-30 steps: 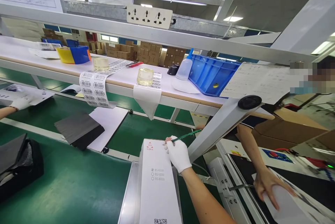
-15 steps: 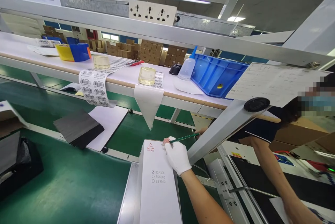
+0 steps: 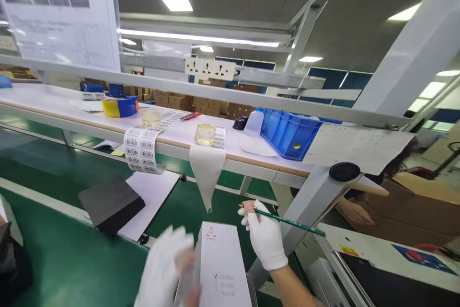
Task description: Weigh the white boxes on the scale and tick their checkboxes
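Nearest the camera, the left hand (image 3: 163,268), in a white glove and blurred with motion, lies against the left side of the white box (image 3: 221,268), its fingers spread along the box's edge; whether they have actually closed on it cannot be told through the blur. The box stands lengthwise away from the viewer on a grey metal tray (image 3: 181,290) at the edge of the green belt (image 3: 72,259), with a red mark at its far end and a column of three option circles nearer, the top one ticked. Just right of the box's far end, the right hand (image 3: 265,240), also gloved, is lifted off the surface and pinches a green pencil (image 3: 293,222) between thumb and fingers, the shaft pointing out to the right, away from the box. Judging by the tick and the raised pencil, the marking step looks finished and the handling of the box is in hand; the next move would call for a firm hold on the box's side while the pencil hand stays clear. Farther off on the belt lie a dark flat pad (image 3: 112,204) and a white sheet (image 3: 153,192). Beyond, the white shelf (image 3: 53,103) carries barcode label strips (image 3: 143,151), a tape roll (image 3: 205,134), a blue bin (image 3: 287,132) and a squeeze bottle (image 3: 253,122). At the right a co-worker's hand (image 3: 354,211) rests under the shelf.
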{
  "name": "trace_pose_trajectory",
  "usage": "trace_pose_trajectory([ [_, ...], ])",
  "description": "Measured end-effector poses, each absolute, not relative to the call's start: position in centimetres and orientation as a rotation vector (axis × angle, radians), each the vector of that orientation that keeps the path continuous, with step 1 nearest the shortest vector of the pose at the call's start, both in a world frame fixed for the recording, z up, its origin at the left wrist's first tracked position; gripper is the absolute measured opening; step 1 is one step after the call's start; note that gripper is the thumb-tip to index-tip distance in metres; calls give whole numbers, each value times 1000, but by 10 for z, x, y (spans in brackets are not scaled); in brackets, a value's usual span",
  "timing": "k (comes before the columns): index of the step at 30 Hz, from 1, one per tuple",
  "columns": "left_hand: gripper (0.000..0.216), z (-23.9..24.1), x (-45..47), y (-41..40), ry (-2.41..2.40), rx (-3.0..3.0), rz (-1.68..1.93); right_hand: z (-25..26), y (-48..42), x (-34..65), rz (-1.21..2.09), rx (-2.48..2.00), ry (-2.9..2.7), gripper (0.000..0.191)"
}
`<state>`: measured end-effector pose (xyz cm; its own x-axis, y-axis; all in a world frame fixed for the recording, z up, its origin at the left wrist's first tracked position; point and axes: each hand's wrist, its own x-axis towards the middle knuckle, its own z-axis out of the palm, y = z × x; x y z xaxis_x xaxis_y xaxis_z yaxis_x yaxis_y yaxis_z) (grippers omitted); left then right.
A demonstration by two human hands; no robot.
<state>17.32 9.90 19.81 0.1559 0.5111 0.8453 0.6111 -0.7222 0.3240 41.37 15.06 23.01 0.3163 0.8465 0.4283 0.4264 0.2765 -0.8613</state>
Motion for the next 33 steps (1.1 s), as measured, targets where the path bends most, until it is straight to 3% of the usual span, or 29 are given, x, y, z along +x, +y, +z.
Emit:
trace_pose_trajectory([
  [5,26,309,175,242,-1201,-2005,-1661,307,178,401,-431,-994,-1683,23],
  [8,27,340,182,278,-1298,-2073,-1481,341,197,390,-725,-935,-1787,19],
  [15,24,333,175,283,-1266,-2228,-1380,365,235,368,-626,-1029,-1991,22],
  [21,25,338,172,283,-1279,-2307,-1359,369,245,356,-921,-1179,-2029,8],
  [33,27,342,169,281,-1317,-2366,-1369,374,248,349,-1092,-977,-2027,22],
])
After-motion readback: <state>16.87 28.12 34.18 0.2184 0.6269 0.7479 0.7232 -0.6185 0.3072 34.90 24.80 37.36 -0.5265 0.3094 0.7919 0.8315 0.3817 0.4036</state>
